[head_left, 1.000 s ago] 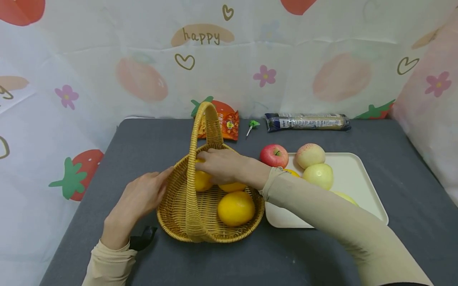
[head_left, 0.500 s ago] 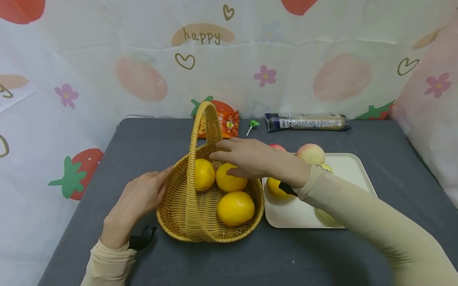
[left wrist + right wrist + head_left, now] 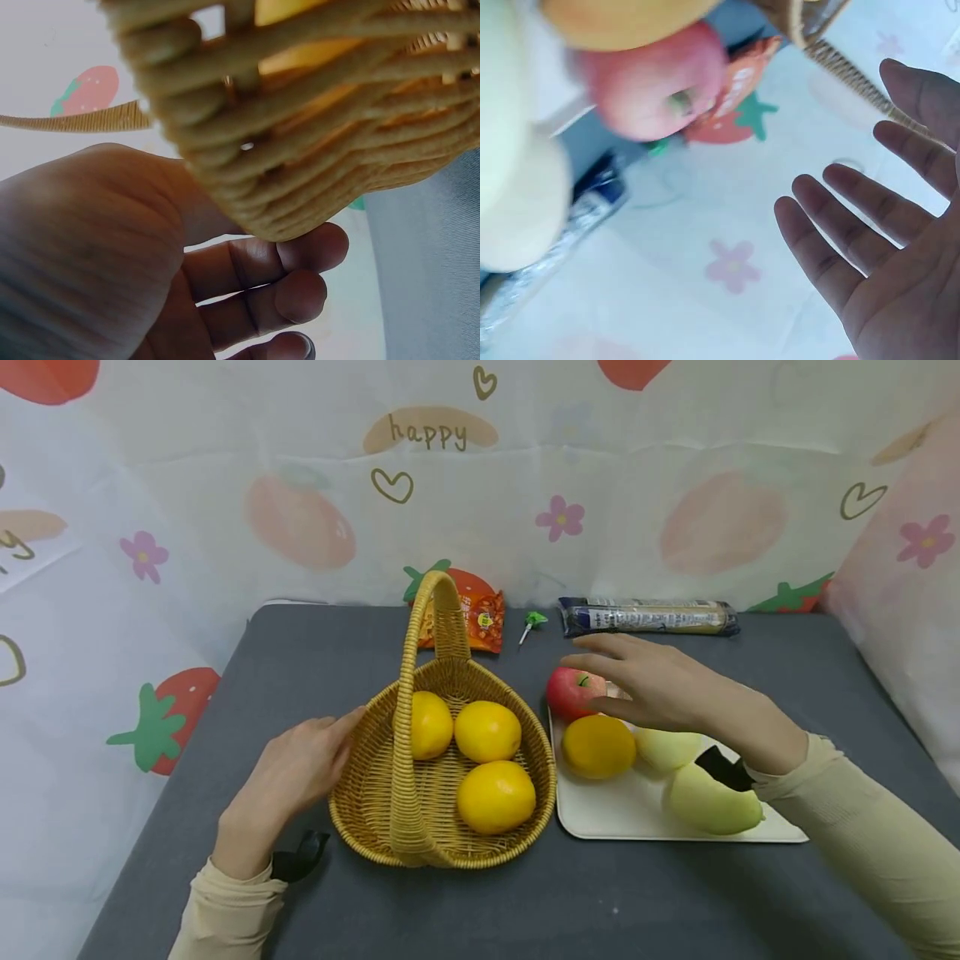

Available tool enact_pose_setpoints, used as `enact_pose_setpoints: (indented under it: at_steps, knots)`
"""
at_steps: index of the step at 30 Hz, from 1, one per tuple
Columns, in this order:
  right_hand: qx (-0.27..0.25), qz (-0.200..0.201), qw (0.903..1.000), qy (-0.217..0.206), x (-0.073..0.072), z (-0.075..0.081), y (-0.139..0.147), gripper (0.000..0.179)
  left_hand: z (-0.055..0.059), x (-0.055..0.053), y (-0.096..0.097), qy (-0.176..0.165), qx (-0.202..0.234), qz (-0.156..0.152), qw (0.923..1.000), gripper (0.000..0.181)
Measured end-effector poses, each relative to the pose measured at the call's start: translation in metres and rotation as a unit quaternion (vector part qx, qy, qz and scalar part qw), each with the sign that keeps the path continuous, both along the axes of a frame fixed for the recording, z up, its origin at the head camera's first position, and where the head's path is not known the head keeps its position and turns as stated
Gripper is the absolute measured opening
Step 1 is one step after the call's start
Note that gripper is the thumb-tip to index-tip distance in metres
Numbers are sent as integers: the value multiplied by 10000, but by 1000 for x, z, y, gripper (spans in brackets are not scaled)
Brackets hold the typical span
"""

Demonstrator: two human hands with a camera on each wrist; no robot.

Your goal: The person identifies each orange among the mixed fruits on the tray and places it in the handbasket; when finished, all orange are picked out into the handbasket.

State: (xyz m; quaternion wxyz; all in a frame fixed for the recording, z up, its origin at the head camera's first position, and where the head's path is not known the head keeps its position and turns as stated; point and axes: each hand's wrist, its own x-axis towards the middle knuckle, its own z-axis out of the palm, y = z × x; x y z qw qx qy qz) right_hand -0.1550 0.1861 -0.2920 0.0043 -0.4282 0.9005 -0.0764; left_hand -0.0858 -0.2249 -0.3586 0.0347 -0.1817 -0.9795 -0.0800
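Golden tall-handled wicker basket [image 3: 431, 793] is standing upright on the dark-grey table [image 3: 465, 918], holding three glossy yellow lemons [image 3: 496, 797]. The left hand [image 3: 292, 768] is touching its ten-o'clock rim; I cannot tell whether gripping. At three o'clock a cream rectangular tray [image 3: 615, 814] is bearing pale-green fruit [image 3: 712, 802], partly hidden behind the released, loose-fingered right hand [image 3: 663, 681]. An orange printed packet [image 3: 486, 621] is lying at twelve.

In the head view, the right hand [image 3: 667, 685] hides part of the apple [image 3: 567, 697]; we cannot read the small print [image 3: 626, 620] on the long packet [image 3: 708, 619].
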Motion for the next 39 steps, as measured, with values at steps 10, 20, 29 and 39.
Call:
enact_pose_setpoints:
  at_steps: [10, 20, 29, 39]
  knots:
    - [-97, 132, 9998, 140, 18, -32, 40, 53, 0, 0, 1, 48, 5, 2, 10000, 40]
    - [133, 167, 9998, 55, 27, -51, 38, 58, 0, 0, 1, 41, 20, -5, 10000, 40]
    - [92, 358, 9991, 222, 29, -62, 26, 68, 0, 1, 0, 50, 2, -3, 10000, 40]
    - [166, 359, 9984, 409, 29, -67, 16, 62, 0, 0, 1, 13, 4, -24, 10000, 41]
